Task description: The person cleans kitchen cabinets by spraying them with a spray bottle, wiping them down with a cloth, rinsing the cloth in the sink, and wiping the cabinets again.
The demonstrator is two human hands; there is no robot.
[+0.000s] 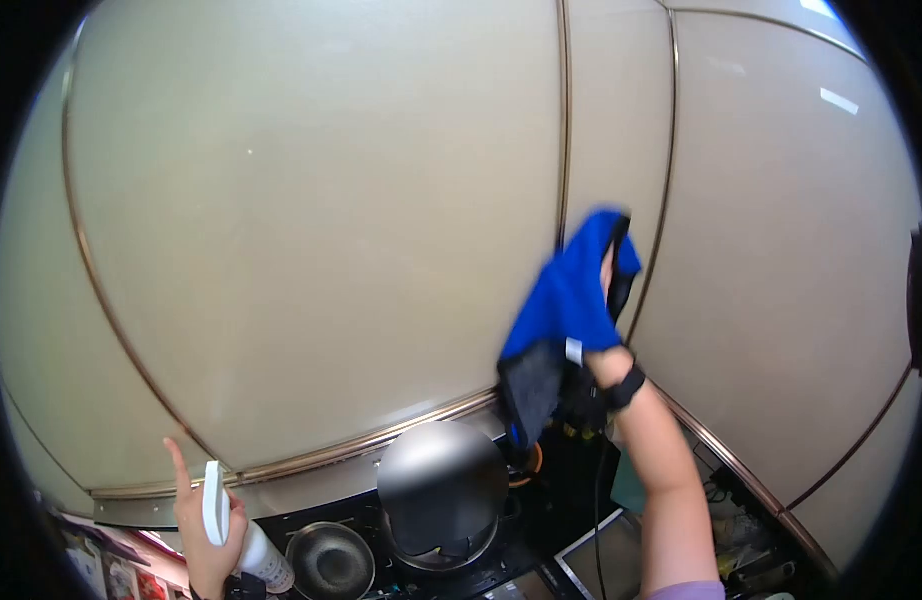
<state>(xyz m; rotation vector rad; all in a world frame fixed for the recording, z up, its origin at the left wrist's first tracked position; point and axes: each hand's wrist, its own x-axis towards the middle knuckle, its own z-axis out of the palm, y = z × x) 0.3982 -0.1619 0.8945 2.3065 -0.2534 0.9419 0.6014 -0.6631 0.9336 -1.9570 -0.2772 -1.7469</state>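
Observation:
My right hand [609, 272] is mostly covered by a blue cloth [571, 300] with black edging and a dark grey underside. The hand grips the cloth at or very near the beige wall panels, beside a narrow panel between metal strips. Motion blurs the cloth slightly, and its lower end hangs loose. At lower left, my left hand [203, 540] is closed round the neck of a white spray bottle [265, 562]. Its index finger points up, and the white spray head faces the wall.
A black stove [391, 570] runs below the wall, bearing a dark frying pan [331, 562] and a pot with a shiny upright lid [443, 475]. A metal trim strip [361, 440] edges the wall's bottom. A dark cord [599, 510] hangs beside my right forearm. Cluttered items stand at lower right.

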